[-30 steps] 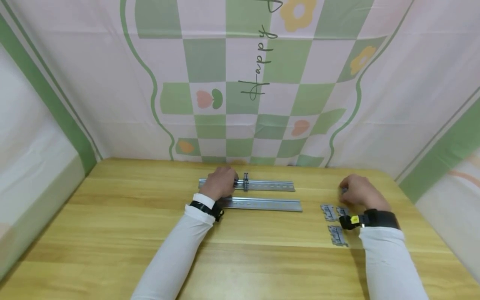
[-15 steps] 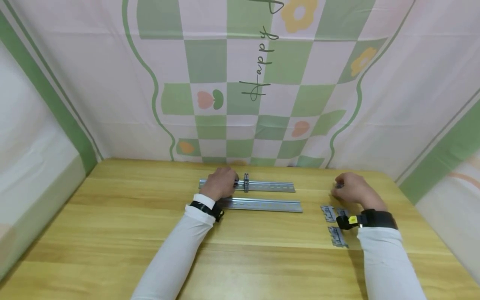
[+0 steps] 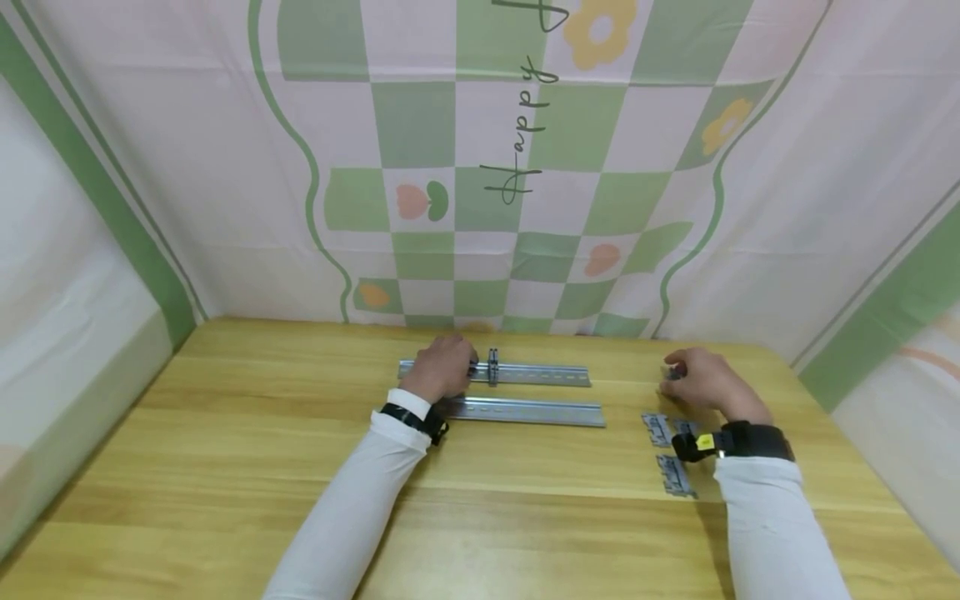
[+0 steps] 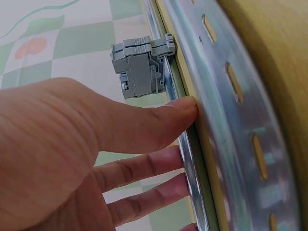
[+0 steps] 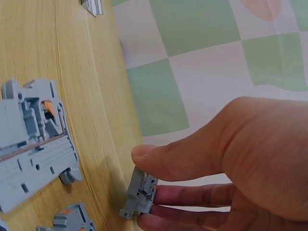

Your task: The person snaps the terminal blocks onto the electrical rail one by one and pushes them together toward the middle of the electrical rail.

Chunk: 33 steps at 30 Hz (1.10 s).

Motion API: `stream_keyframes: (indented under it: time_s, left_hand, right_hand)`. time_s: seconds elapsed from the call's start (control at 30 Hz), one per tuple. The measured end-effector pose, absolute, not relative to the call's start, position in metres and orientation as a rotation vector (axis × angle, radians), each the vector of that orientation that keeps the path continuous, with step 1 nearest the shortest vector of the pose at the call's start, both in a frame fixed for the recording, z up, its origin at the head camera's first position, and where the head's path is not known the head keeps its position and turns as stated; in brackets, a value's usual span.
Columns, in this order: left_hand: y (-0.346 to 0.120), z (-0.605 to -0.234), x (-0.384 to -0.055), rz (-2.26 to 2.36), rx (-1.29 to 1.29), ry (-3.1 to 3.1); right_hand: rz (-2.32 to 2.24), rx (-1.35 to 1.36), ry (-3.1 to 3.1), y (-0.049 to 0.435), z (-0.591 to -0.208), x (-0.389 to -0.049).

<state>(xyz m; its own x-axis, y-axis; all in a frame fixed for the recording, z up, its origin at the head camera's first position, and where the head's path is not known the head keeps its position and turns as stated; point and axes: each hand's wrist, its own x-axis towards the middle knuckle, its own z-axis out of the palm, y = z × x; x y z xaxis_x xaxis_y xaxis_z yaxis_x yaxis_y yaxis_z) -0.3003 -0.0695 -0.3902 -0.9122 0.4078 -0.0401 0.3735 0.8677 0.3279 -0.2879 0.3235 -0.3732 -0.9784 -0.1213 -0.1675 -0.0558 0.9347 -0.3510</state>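
Pinching a grey block (image 5: pixel 139 195) between thumb and fingers, the right hand (image 3: pixel 708 382) is holding it toward the far right of the surface (image 3: pixel 525 533), well apart from the rails. The left hand (image 3: pixel 442 368) is gripping the back rail (image 3: pixel 543 375), just beside a grey cluster (image 4: pixel 139 67) that is standing across that rail. The front rail (image 3: pixel 532 412) is lying near it, roughly parallel. Three loose blocks (image 3: pixel 675 476) are lying on the surface, nearer the person than the right hand's fingers.

The step in hand is looking like fetching one more block while the back rail is being steadied; the next move is probably calling for a leftward carry and a turn that lines the block up with the rail.

The left wrist view is showing what the head view is hiding: the thumb on the rail's near side, the fingers on its far side. The right wrist view is revealing orange bits in the loose blocks and the grey block tilting between the fingers; whether it is touching the surface, I cannot tell. Only the head view is showing the whole layout.
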Motion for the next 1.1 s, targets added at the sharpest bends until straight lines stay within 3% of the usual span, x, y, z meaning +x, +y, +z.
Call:
stream_keyframes:
  time_s: [1.1]
  left_hand:
    - [-0.069,-0.391,-0.301,0.484,0.612,2.937]
  right_hand:
    - [-0.751,-0.168,3.046,0.309,-0.37,-0.288]
